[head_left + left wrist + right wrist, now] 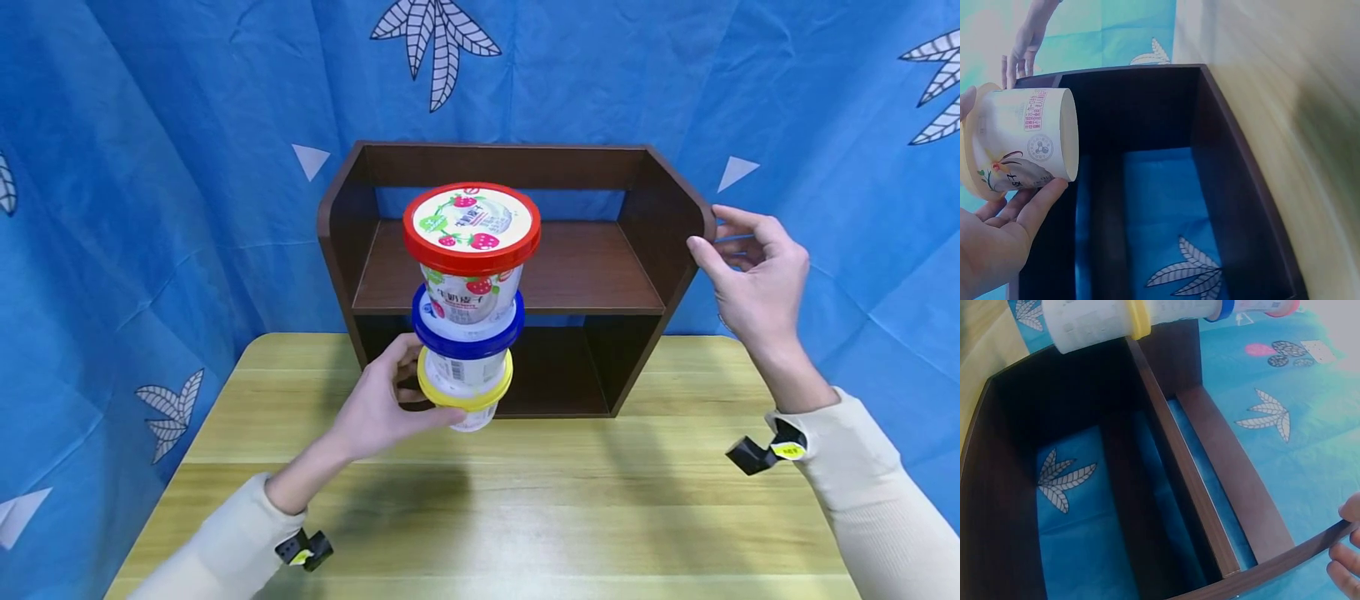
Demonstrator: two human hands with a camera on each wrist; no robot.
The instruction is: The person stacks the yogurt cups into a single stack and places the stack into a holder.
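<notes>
My left hand (378, 412) holds the bottom of three stacked tubs up in the air before the shelf. That lowest tub (1035, 134) is white with a yellow lid (467, 403); my thumb and fingers go round it. On it stands a tub with a blue lid (468, 343), and on top one with a red lid (472, 265) and strawberry pictures. My right hand (765, 279) grips the upper front edge of the right side of a dark brown two-level shelf (585, 267), thumb inside and fingers outside. In the right wrist view only some fingertips (1344, 572) show at the shelf's edge.
The shelf stands at the back of a light wooden table (540, 508). Behind it hangs a blue cloth (585, 75) with white leaf prints, which also runs down both sides. A back rail (510, 167) crosses the shelf's top level.
</notes>
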